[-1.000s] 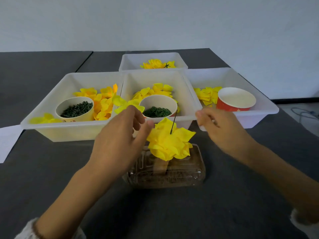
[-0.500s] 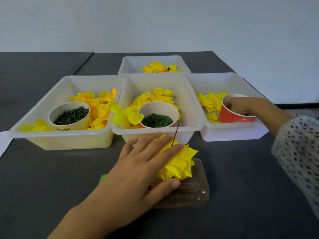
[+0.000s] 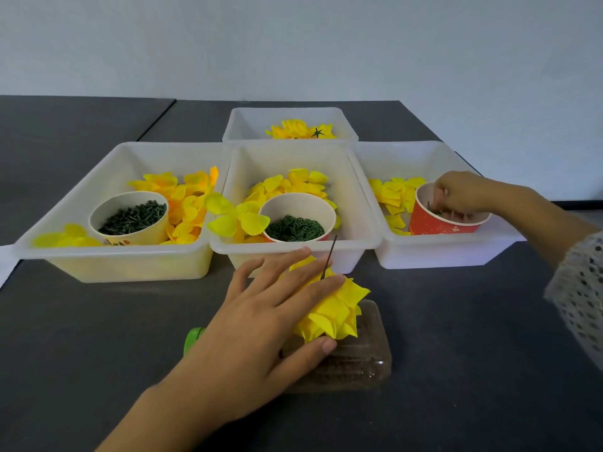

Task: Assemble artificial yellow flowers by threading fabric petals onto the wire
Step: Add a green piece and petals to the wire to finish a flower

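Note:
A half-built yellow fabric flower sits on a thin dark wire that stands up from a clear plastic box. My left hand lies over the flower with straight fingers, the wire rising between two of them. My right hand reaches into the red paper cup in the right tray, fingertips curled down among small green pieces; what they hold is hidden. Loose yellow petals lie beside that cup.
Three white trays stand side by side, a fourth with finished flowers behind. The left tray holds a cup of dark pieces, the middle one a cup of green rings. A green object peeks from under my left wrist.
My right hand went from beside the flower to the red cup and dipped its fingers in. My left hand came down flat onto the flower.

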The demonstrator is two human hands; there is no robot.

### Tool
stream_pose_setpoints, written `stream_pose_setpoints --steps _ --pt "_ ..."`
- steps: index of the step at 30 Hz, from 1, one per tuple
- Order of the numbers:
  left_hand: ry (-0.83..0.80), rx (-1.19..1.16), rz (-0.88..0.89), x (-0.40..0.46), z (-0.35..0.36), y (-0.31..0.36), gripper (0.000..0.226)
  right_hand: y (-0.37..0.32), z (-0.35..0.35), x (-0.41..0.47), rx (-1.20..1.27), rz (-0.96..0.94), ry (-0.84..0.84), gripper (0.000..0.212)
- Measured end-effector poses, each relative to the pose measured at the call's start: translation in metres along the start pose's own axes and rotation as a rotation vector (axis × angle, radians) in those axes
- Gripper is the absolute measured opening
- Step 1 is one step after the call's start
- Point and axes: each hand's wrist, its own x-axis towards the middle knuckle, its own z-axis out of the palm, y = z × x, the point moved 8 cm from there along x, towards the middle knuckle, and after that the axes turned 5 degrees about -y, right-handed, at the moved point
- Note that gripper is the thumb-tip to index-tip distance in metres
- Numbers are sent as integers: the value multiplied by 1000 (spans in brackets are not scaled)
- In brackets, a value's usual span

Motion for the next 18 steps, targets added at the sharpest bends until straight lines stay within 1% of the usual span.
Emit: stream_pose_setpoints --steps 6,8,10,11,12,14,16,18 --pt "5 -7 -24 -1 0 0 55 -3 -3 -13 -60 -23 66 25" --pt "0 -8 -31 -1 1 -1 55 -7 -12 -23 -80 -21 168 25" --pt "6 -11 -33 -2 0 -1 55 -18 -28 -39 -30 -29 346 23" --pt "10 -14 -34 -2 0 -1 55 -28 -37 -51 38 -55 441 22" --pt "14 -17 -36 -2 0 -1 54 -43 -45 -64 127 -108 522 21" --pt "20 -17 -37 -1 -1 -2 53 -86 -56 -97 282 -288 622 20" --pt "22 -18 -34 -1 -1 -2 53 -130 -53 -136 366 -466 643 18" --pt "27 -16 -37 -1 -1 -2 52 -167 -36 -169 363 -588 596 16"
